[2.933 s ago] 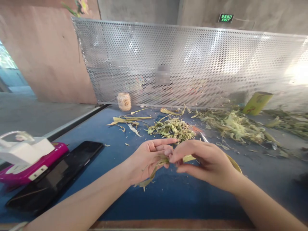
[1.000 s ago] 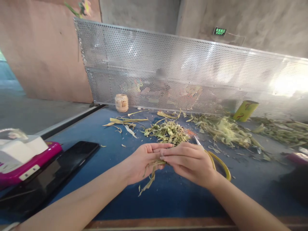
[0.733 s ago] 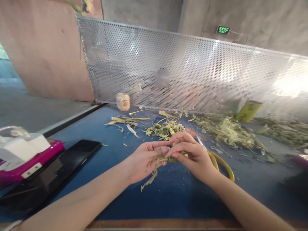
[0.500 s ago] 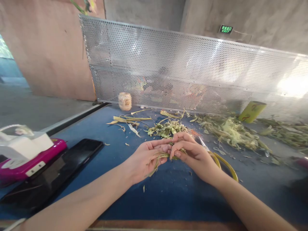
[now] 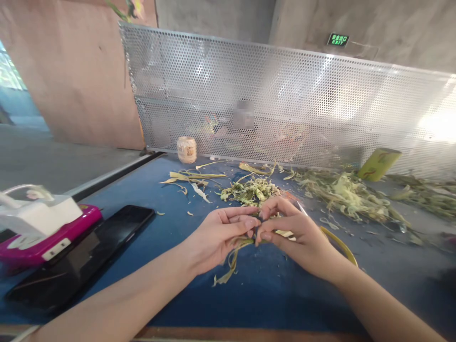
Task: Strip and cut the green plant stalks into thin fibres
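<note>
Above the blue tabletop (image 5: 192, 304), my left hand (image 5: 223, 237) pinches a pale green-yellow dried plant strip (image 5: 233, 262), whose ragged end hangs below the palm. My right hand (image 5: 299, 237) meets it fingertip to fingertip, closed in a pinch at the same strip; bits of pale leaf show under its fingers. What exactly lies between the fingertips is partly hidden. Just beyond both hands is a small heap of crumpled plant pieces (image 5: 251, 190). Scissors with a yellow handle (image 5: 340, 244) lie partly covered by my right hand and wrist.
Left of my arm are a black phone (image 5: 124, 228) and a magenta power strip (image 5: 53, 249) with white plugs. A twine-like roll (image 5: 187, 150) stands before the perforated metal screen (image 5: 221, 85). Long dried plants (image 5: 349, 194) and a yellow-green container (image 5: 379, 164) occupy the right.
The plant strip's end now hangs lower and freer beneath my left hand. My right hand has shifted slightly right, its fingers less curled over the left fingertips.
</note>
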{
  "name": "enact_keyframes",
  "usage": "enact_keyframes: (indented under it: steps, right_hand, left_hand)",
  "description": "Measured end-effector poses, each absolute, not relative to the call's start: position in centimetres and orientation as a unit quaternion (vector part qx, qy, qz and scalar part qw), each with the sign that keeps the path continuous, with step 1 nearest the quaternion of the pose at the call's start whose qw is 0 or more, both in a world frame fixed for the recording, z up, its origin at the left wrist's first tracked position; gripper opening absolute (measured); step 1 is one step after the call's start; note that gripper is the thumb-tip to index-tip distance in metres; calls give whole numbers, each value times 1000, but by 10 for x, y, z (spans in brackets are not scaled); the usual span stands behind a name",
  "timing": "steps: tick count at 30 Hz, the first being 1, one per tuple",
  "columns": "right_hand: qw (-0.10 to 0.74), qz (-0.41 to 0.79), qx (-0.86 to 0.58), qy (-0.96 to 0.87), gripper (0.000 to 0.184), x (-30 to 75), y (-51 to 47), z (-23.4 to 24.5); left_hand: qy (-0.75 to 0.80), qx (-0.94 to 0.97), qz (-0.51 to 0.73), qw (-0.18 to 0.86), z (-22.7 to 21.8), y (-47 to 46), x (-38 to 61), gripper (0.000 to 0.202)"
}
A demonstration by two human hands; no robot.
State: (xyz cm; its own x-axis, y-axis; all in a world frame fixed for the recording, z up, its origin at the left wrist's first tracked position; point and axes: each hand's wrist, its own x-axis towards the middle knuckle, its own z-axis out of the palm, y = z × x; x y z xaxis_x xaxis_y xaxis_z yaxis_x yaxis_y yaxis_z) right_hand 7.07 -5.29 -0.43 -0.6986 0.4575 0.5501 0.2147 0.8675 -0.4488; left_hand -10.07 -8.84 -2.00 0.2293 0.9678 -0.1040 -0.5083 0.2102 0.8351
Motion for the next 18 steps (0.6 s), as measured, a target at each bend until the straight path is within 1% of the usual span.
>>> enact_keyframes:
  steps: [3,5,9,11,14,16,18]
  right_hand:
    - [363,208,-193,-888,14,70,-52,-6]
    - [362,228,-195,-883,13,69,-51,-7]
    - [362,245,-211,-874,13,69,-52,-7]
    - [365,247,-217,-871,14,69,-52,-7]
    - [368,248,-218,-869,14,69,-51,-8]
    - [370,248,-222,-868,14,69,-50,-8]
    - [369,244,-223,-869,14,69,-49,-9]
  left_hand:
    - [350,363,531,681,-22,-87,-101,31]
    - [368,371,530,667,-23,-86,-102,32]
    - [395,389,538,635,-19,-86,-106,44]
    - [427,402,557,588,-15,-87,-110,50]
    - [478,430,571,510,-9,-88,-115,52]
    - [503,452,546,494,-6,-88,-118,53]
    - [515,472,491,521,-3,-90,-119,55]
